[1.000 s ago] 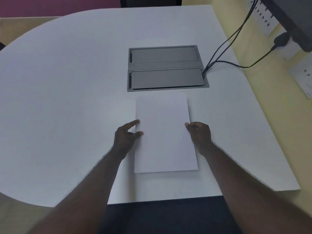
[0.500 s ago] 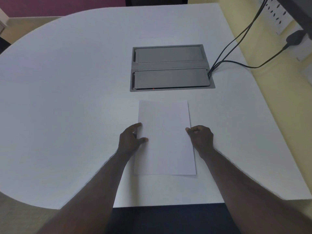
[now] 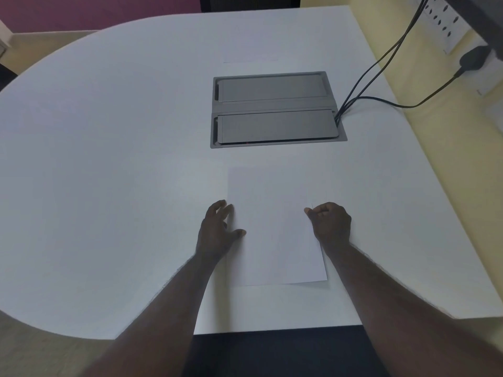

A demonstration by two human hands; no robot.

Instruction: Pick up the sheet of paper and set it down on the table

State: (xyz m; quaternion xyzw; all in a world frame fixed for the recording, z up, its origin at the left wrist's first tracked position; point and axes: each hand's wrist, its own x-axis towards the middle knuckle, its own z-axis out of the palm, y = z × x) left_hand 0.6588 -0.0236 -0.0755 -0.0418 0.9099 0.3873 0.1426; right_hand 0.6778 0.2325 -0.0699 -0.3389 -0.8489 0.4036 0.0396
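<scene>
A white sheet of paper (image 3: 272, 221) lies lengthwise on the white table (image 3: 109, 159), just in front of me. My left hand (image 3: 217, 232) rests at its left edge with the fingers spread beside the sheet and only the thumb tip on top of it. My right hand (image 3: 330, 223) is at the right edge with its fingers curled, and thumb and fingertips pinch that edge, which stands slightly raised there. The rest of the sheet looks flat on the table.
A grey metal cable box (image 3: 275, 110) with two closed lids is set into the table beyond the sheet. Black cables (image 3: 381, 74) run from its right end to wall sockets (image 3: 446, 25). Another faint white sheet (image 3: 250, 50) lies beyond the box. The yellow wall borders the table's right side.
The sheet has come down flat onto the table. My left fingers have come out from the sheet's edge and spread, leaving only the thumb on it. My right hand has barely moved.
</scene>
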